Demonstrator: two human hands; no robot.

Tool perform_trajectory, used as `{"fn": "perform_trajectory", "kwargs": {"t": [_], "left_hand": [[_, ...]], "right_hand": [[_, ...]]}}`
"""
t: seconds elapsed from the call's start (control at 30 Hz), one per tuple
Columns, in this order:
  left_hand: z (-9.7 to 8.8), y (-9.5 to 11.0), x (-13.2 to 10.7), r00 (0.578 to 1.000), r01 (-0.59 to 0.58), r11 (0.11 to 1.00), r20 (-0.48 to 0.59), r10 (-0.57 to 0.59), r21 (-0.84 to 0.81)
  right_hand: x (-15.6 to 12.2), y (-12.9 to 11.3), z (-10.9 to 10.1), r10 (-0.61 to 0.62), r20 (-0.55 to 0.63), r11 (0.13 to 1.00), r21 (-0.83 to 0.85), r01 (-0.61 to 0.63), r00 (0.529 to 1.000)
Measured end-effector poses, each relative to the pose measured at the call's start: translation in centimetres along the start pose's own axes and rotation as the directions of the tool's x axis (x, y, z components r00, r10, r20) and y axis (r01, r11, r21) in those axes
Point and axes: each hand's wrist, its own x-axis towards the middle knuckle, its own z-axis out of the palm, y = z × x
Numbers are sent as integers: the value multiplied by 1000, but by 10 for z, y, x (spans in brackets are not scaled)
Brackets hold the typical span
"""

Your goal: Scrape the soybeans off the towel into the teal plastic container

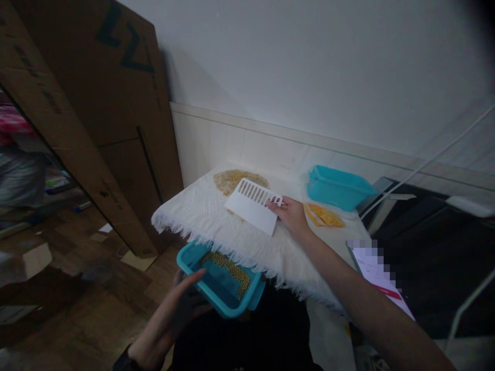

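My left hand [176, 309] grips a teal plastic tray [220, 283] below the near edge of the table; a line of small yellow beans lies inside it. My right hand [292, 216] reaches over the table and pinches the corner of a white slotted scraper board [251, 208]. The board lies on a white fringed cloth [216, 226]. Just behind the board sits a flat pile of yellowish beans [232, 180]. The fingers of both hands are closed on what they hold.
A second teal tub [336, 186] stands at the back right of the table, with yellow pieces [325, 215] in front of it. A tall cardboard box [93, 103] leans at the left. Papers [377, 275] and a white cable [425, 165] lie at right.
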Motion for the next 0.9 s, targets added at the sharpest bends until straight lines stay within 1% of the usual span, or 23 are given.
{"fn": "perform_trajectory", "kwargs": {"t": [0.1,0.27,0.47,0.57,0.73,0.9], "left_hand": [[1,1,0,1000,18,1000,-11,-18,-11],[5,2,-2,999,10,999,-44,-12,-31],[-2,5,0,1000,24,999,-18,-25,-46],[-5,6,2,999,25,999,-23,-26,-44],[-5,3,0,1000,5,999,-10,-6,-52],[-5,3,0,1000,-3,999,-1,2,-40]], "right_hand": [[-1,0,6,6,13,1000,-3,-6,1000],[-3,-2,13,19,26,1000,20,-19,999],[-5,-3,16,24,45,1000,15,-25,999],[-8,0,15,16,60,1000,0,-16,998],[-11,1,16,-3,70,1000,-15,4,998],[-12,-2,19,21,52,1000,2,-21,998]]}}
